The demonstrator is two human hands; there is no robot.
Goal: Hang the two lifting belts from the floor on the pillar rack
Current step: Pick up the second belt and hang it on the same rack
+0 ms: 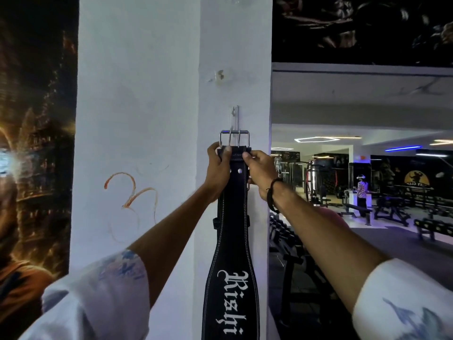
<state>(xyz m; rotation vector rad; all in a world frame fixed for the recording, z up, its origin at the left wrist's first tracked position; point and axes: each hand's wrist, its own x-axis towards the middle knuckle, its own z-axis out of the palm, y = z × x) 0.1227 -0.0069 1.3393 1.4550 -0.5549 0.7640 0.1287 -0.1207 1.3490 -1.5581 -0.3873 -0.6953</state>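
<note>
White pillar (152,94) fills the centre of view, w/ its right corner edge running down by the gym floor beyond. Against the pillar's right face hangs a black lifting belt (231,253), upright, lettering reading down its wide part, lower end out of frame. Both hands hold its narrow top: left hand (219,168) pinching the belt's left edge, thumb on front, fingers wrapped behind; right hand (261,173) pinching the right edge the same way, just under the steel buckle (234,139). Buckle frame sits at the foot of the small metal hook (234,116) screwed to the pillar face; its prongs overlap the hook's lower end, but can't tell if the frame is actually caught on it or only held up to it. Judgement: belt no. 1 is at the hanging step, approx. done once the hands let go and it holds. No second belt in view, neither on the pillar nor elsewhere, so that one prob. still to fetch and hang; roughly halfway at best.
</note>
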